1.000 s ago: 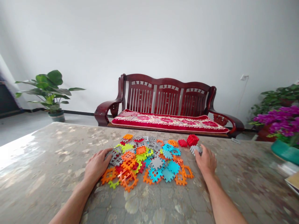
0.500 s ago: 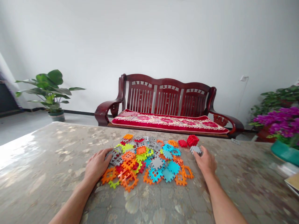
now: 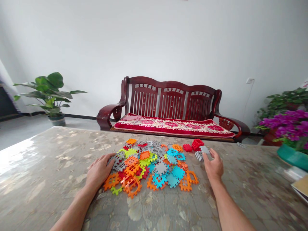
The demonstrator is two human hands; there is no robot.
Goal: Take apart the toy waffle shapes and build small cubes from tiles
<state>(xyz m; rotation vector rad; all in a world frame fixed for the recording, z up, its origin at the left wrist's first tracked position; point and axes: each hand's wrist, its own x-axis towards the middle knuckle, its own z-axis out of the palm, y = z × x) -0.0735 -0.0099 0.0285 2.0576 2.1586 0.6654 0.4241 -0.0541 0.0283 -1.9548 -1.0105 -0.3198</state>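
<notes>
A pile of notched plastic building pieces (image 3: 173,180) in orange, blue, grey, green and red covers the middle of the table. My left hand (image 3: 99,170) lies at the pile's left edge, fingers stretched out beside the grey pieces (image 3: 118,163). At the right, my right hand (image 3: 213,165) pinches a light grey notched piece (image 3: 204,149) between thumb and fingers. Just left of the thumb is another grey piece (image 3: 198,156), tilted; whether the two touch I cannot tell. Behind them sit a red assembled block (image 3: 197,144) and a flat red piece (image 3: 187,148).
The table (image 3: 144,218) has a glossy floral cover. A grey piece (image 3: 241,145) lies near its far right edge. On the right stand a teal flowerpot (image 3: 292,158) with purple flowers and a box-like object (image 3: 300,186). Beyond is a wooden bench (image 3: 172,99).
My right hand has turned and shifted slightly, and the grey piece in it is now raised and tilted. A second grey piece shows apart below it. My left hand stays in place.
</notes>
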